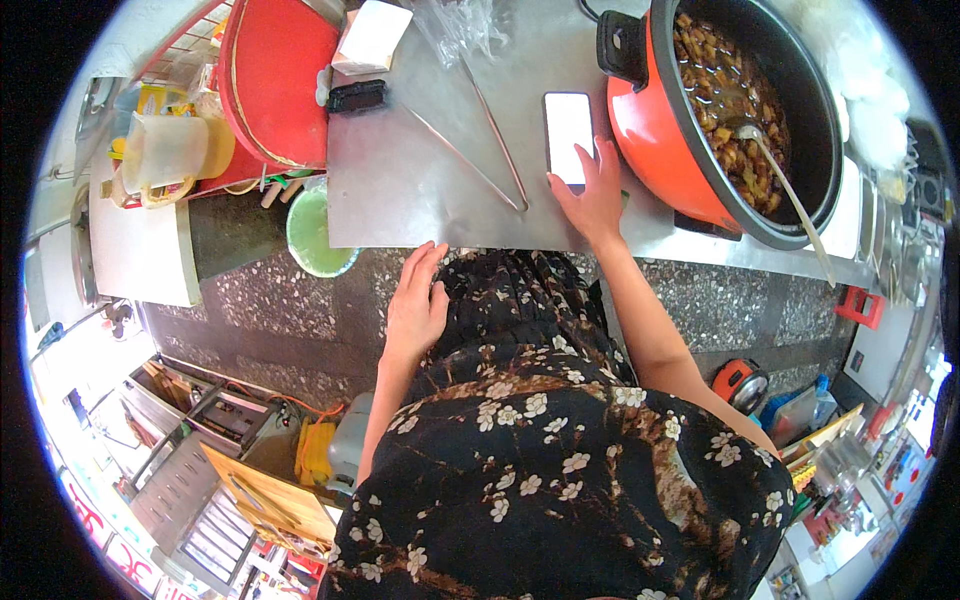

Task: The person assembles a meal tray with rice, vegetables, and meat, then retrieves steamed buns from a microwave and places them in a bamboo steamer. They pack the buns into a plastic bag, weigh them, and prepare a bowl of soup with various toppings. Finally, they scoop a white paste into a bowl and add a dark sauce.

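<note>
A smartphone [567, 135] with a bright white screen lies on the stainless steel table [420, 180]. Over its lower right part spreads my right hand [592, 191], thumb and fingers apart, fingertips at the screen and the phone's edge. My left hand [418, 292] is at the table's front edge, empty, its fingertips by the rim. Long metal tongs [501, 142] lie on the steel between the hands. Right of the phone stands an orange-red pot [652, 142] with a black rim. Inside it is brown stewed food [731, 90] in dark liquid, with a ladle [784, 184] leaning on the rim.
At the back left are a red bin-like container [281, 82], a black object [358, 96], a white box [373, 37] and a clear plastic bag [465, 26]. A pale green bucket [319, 232] stands below the table's left edge. Clear plastic bags [862, 67] sit beyond the pot.
</note>
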A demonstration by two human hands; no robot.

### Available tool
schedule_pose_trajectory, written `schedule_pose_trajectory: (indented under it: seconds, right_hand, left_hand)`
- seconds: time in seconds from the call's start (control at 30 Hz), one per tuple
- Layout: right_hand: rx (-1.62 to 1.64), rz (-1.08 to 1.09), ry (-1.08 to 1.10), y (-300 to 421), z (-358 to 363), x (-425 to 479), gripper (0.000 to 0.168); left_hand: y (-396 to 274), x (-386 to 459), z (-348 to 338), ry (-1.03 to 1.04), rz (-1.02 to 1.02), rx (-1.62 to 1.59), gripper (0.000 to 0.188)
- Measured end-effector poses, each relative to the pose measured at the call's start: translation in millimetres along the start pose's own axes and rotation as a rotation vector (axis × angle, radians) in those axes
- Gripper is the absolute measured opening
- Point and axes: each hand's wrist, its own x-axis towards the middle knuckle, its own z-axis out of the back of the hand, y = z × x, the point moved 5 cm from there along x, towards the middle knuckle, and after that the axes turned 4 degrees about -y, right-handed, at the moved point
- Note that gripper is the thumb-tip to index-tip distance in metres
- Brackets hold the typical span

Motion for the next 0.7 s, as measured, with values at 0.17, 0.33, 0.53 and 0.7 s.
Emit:
schedule_pose_trajectory:
  seconds: [0.17, 0.33, 0.53, 0.7]
  right_hand:
    - [-0.064, 0.028, -0.009, -13.3, 7.8, -32.5, 0.047]
    - [-0.148, 0.046, 0.07, -13.1, 5.1, -38.9, 0.048]
    - [-0.194, 0.036, 0.193, -1.3, -0.5, -35.0, 0.055]
    - [-0.119, 0.023, 0.114, -1.6, 3.4, -27.5, 0.062]
  left_hand:
    - [-6.0, 2.0, -8.3, 0.031, -0.005, 0.036, 0.049]
    - [-10.2, 1.3, -13.4, 0.051, -0.007, 0.038, 0.048]
    - [-12.4, -0.6, -16.0, 0.05, -0.015, 0.045, 0.048]
    - [-13.8, -2.7, -15.8, 0.027, -0.044, 0.053, 0.048]
